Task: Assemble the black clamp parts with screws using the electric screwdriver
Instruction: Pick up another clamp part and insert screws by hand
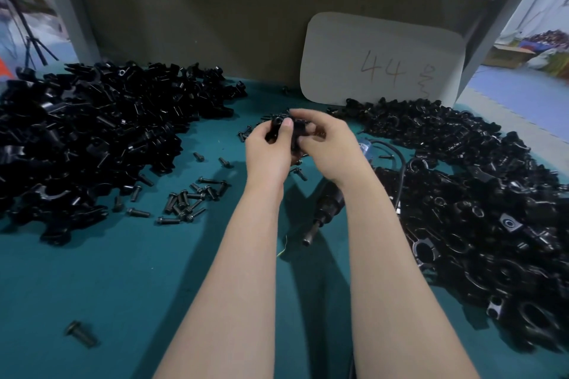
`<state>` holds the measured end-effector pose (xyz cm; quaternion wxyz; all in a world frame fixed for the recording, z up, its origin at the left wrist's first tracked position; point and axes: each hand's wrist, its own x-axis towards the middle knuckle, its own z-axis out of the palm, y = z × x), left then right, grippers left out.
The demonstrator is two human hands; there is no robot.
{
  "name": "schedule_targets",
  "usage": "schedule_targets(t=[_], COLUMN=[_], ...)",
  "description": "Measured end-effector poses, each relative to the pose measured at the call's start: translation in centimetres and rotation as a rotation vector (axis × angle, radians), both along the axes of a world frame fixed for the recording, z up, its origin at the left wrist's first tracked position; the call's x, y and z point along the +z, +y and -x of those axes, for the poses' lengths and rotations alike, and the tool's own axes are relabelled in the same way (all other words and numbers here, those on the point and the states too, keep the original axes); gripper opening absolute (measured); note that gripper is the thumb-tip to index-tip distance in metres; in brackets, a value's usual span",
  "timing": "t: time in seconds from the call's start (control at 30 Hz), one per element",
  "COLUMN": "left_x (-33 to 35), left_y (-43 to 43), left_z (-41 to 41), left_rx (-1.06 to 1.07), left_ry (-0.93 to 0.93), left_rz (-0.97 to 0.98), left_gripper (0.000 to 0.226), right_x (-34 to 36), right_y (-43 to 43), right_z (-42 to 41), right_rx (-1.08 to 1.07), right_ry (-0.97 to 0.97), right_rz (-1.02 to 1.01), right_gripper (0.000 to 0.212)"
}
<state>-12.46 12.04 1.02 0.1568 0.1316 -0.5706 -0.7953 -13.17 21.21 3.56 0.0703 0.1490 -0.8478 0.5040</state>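
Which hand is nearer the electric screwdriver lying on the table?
Right. The right hand sits directly above the electric screwdriver in the image, its wrist over the tool; the left hand is farther, up and to the screwdriver's left. Both grip the black clamp parts.

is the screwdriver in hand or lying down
Lying down: the electric screwdriver rests on the table; left hand and right hand grip clamp parts.
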Motion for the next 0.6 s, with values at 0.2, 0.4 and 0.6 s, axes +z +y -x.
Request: schedule_targets(t=[0.2, 0.4, 0.6], left_x=[-0.20, 0.38, -0.01], left_y=[-0.41, -0.40, -0.95], left_z=[-0.08, -0.43, -0.09], left_rx=[0.090, -0.017, 0.079], left_ry=[-0.070, 0.005, 0.015], left_rz=[0.030, -0.318, -0.212], left_gripper=[0.009, 0.023, 0.011], right_x=[0.02, -0.19, 0.41], right_y=[-0.64, -0.27, 0.09], right_z=[0.08, 0.09, -0.25], right_rx=[-0.035, -0.130, -0.009], right_ry=[0.099, 0.071, -0.039], right_rz=[-0.246, -0.105, -0.258], right_gripper=[0.030, 0.028, 0.034])
